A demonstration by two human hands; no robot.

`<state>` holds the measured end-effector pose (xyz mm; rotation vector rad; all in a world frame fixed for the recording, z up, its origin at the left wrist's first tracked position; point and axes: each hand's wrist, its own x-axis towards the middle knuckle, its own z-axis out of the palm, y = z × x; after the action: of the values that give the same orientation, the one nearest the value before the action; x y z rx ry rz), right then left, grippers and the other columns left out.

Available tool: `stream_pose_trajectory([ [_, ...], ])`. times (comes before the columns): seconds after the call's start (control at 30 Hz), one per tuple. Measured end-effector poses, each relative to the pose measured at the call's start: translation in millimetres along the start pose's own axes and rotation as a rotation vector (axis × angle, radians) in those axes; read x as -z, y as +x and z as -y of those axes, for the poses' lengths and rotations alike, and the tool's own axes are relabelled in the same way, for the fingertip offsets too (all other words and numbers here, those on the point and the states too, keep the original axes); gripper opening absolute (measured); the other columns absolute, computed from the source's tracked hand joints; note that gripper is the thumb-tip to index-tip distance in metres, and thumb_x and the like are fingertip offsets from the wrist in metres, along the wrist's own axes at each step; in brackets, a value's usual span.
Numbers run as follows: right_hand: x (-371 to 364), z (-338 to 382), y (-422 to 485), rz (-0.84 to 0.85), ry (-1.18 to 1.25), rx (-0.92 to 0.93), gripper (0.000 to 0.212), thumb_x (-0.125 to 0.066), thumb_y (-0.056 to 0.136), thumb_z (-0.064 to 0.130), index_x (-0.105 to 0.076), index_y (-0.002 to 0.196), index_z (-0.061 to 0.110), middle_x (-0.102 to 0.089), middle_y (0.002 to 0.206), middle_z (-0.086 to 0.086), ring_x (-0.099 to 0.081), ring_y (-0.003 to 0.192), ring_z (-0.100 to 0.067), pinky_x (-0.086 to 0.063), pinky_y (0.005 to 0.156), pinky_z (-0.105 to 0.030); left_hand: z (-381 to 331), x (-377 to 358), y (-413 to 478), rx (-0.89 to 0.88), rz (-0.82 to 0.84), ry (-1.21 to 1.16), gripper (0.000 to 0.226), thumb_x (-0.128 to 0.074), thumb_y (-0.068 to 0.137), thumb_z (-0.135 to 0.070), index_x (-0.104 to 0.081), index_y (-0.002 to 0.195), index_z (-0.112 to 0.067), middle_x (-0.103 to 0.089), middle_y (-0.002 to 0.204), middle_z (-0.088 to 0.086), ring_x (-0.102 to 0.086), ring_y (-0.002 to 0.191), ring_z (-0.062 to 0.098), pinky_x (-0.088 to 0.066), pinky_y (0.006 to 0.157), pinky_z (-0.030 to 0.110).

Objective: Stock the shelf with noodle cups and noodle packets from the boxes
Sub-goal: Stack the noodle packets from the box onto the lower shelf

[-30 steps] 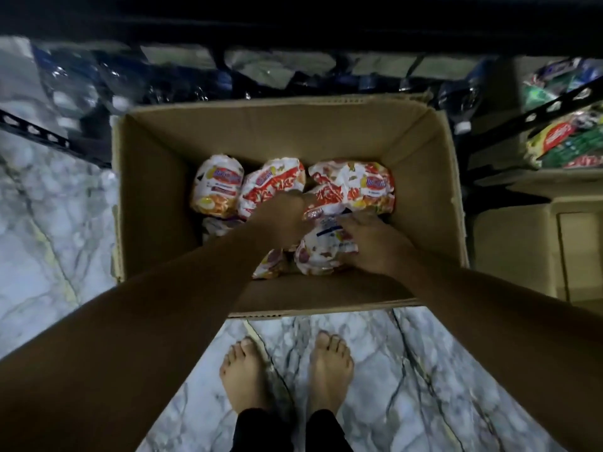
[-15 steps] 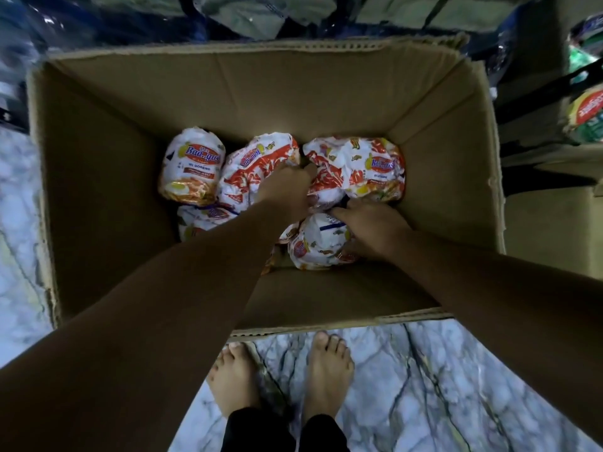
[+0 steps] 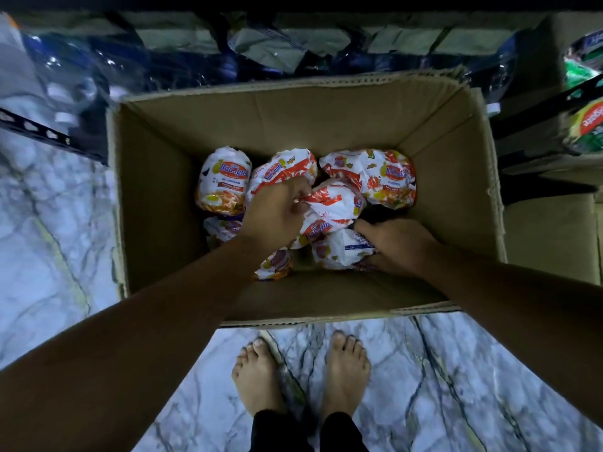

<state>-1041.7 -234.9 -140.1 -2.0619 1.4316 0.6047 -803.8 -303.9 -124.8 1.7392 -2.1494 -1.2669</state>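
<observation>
Leaning over an open cardboard box (image 3: 293, 119) on the marble floor (image 3: 58, 230), with bare feet (image 3: 346, 370) planted just beside its near wall. Reaching down into it with both arms.

Gripping the middle noodle packet (image 3: 332, 207) with the left hand (image 3: 274, 213), fingers (image 3: 293, 192) curled tight and pinching the crumpled left end of the wrapper. Holding the near noodle packet (image 3: 339, 251) with the right hand (image 3: 396, 243), fingers curled round its right end and thumb lying across the top; not able to tell how far the fingertips are wrapping underneath. Holding both low inside the box, touching each other.

Working among other loose packets on the box bottom: a far-left packet (image 3: 223, 184), a far-middle packet (image 3: 280, 172) touching the left knuckles, a far-right packet (image 3: 375, 177), a half-hidden packet (image 3: 223, 228) beside the left wrist, and a front packet (image 3: 274, 265) partly under the left forearm.

Facing plastic-wrapped bottles (image 3: 98, 76) just beyond the far wall, a black perforated shelf rail (image 3: 32, 128) at the left, green and red packs (image 3: 584, 125) on a rack at the right, and a second box (image 3: 551, 239) just beside the first.
</observation>
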Motion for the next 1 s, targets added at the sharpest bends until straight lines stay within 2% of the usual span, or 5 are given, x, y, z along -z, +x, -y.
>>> stream_pose_trajectory([
  [0.17,13.1,7.4,-12.6,-0.120,0.082,0.001,0.068,-0.065,0.090,0.048,-0.039,0.148,0.026,-0.065,0.127,-0.010,-0.062,0.113,-0.035,-0.049,0.087,-0.039,-13.6,44.7,-28.4,-0.050,-0.063,-0.084,0.020,-0.062,0.098,-0.007,-0.068,0.115,-0.017,-0.070,0.102,-0.003,-0.065,0.103,0.017,-0.052,0.089,0.031],
  [0.33,17.0,16.0,0.3,-0.198,0.161,-0.021,0.053,-0.066,0.091,0.047,-0.051,0.134,0.020,-0.069,0.111,-0.011,-0.066,0.096,-0.033,-0.048,0.070,-0.036,-2.9,73.7,-26.2,-0.092,-0.206,0.133,0.025,-0.058,0.098,-0.014,-0.066,0.121,-0.015,-0.070,0.104,0.006,-0.065,0.099,0.028,-0.054,0.079,0.040],
  [0.63,-14.7,39.7,31.9,-0.006,0.188,-0.110,0.084,-0.063,0.096,0.044,-0.011,0.160,0.029,-0.039,0.156,-0.016,-0.053,0.128,-0.040,-0.053,0.097,-0.047,8.5,39.8,-16.1,-0.070,-0.206,0.366,0.065,-0.058,0.089,0.000,-0.040,0.145,-0.026,-0.047,0.140,0.014,-0.051,0.120,0.039,-0.052,0.089,0.056],
  [0.87,-20.1,38.2,47.6,-0.028,0.038,-0.147,0.109,-0.067,0.088,0.061,0.012,0.159,0.038,-0.001,0.167,-0.018,-0.014,0.151,-0.045,-0.032,0.115,-0.057,-13.8,22.0,-4.0,0.127,-0.013,0.445,0.060,-0.044,0.102,-0.049,-0.030,0.158,-0.035,-0.027,0.165,0.005,-0.030,0.146,0.041,-0.037,0.110,0.063],
  [1.0,-22.5,37.6,53.6,0.035,0.093,-0.121,0.110,-0.066,0.090,0.057,0.020,0.157,0.040,0.006,0.168,-0.016,-0.008,0.152,-0.046,-0.031,0.116,-0.058,-11.9,3.6,-1.1,0.218,-0.007,0.485,0.090,-0.046,0.090,-0.077,-0.008,0.158,-0.031,-0.016,0.167,0.011,-0.026,0.147,0.043,-0.028,0.109,0.072],
])
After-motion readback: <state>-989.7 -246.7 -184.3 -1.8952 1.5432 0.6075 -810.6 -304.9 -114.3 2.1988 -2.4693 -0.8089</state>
